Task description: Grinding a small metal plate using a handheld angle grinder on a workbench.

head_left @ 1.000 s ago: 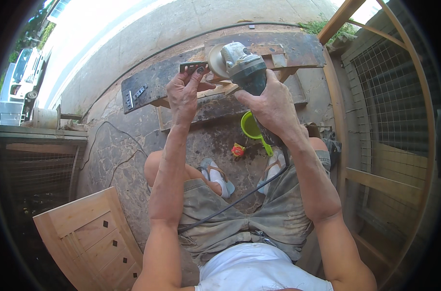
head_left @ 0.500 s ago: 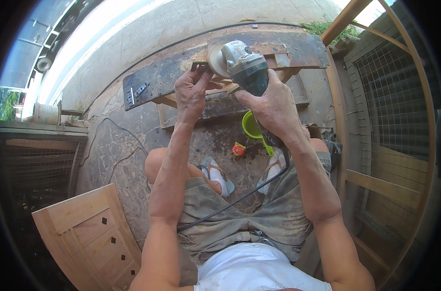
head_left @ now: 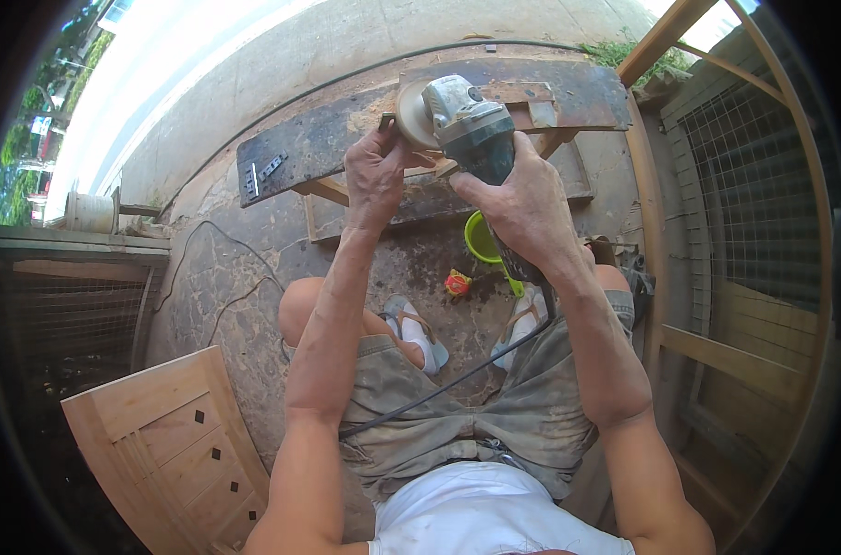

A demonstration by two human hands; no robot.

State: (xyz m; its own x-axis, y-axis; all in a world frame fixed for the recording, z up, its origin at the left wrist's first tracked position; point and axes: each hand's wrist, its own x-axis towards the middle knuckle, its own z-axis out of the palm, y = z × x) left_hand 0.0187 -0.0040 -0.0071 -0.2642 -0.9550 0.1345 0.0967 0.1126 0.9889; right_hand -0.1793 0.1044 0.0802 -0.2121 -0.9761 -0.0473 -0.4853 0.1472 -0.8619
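My right hand (head_left: 522, 199) is wrapped around the dark green body of an angle grinder (head_left: 471, 125) with a silver head. Its pale round disc (head_left: 412, 117) faces left over the bench. My left hand (head_left: 377, 171) pinches a small dark flat piece (head_left: 386, 121) close to the disc's left edge; whether the two touch I cannot tell. A black cord (head_left: 448, 384) runs from the grinder across my lap. Under my hands stands a dark, worn wooden bench (head_left: 314, 139). Small metal pieces (head_left: 272, 166) lie at the bench's left end.
A green plastic dipper (head_left: 481, 239) and a red-and-yellow packet (head_left: 457, 283) are on the ground between my feet. At lower left leans a wooden panel (head_left: 166, 435) with dark diamond insets. A wooden frame (head_left: 647, 213) stands at right; a black hose (head_left: 337, 88) crosses behind the bench.
The small dark piece has turned from showing its flat face to nearly edge-on, as my left hand shifted slightly right. The grinder stays almost in place. A vehicle at upper left has left view.
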